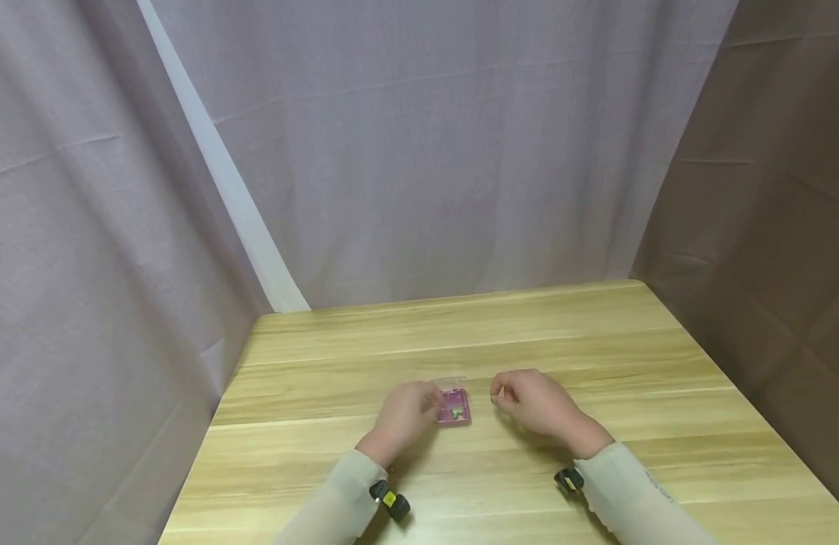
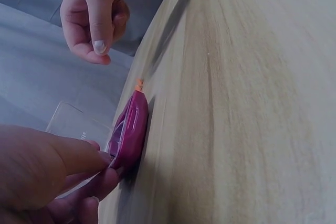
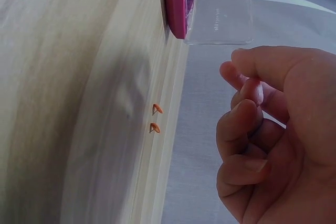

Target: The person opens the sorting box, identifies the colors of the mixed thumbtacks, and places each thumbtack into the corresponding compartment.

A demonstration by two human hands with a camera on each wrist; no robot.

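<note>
A small magenta plastic box [image 1: 453,423] lies on the table with its clear lid [image 3: 220,22] swung back. Several green pieces [image 1: 456,413] sit in its right part. My left hand [image 1: 406,412] grips the box's left side, fingertips [image 2: 105,162] right at the rim in the left wrist view. To the right of the box, my right hand [image 1: 535,397] hovers above the table. Its fingers curl loosely, thumb near the index fingertip, and nothing shows between them. Below it, two orange thumbtacks [image 3: 157,109] rest on the wood in the right wrist view.
The wood-grain table [image 1: 310,469] extends on every side of the box. Grey curtains [image 1: 433,189] hang behind it and at both sides, with a pale gap at the left. Black wrist devices [image 1: 389,501] sit at both light sleeves.
</note>
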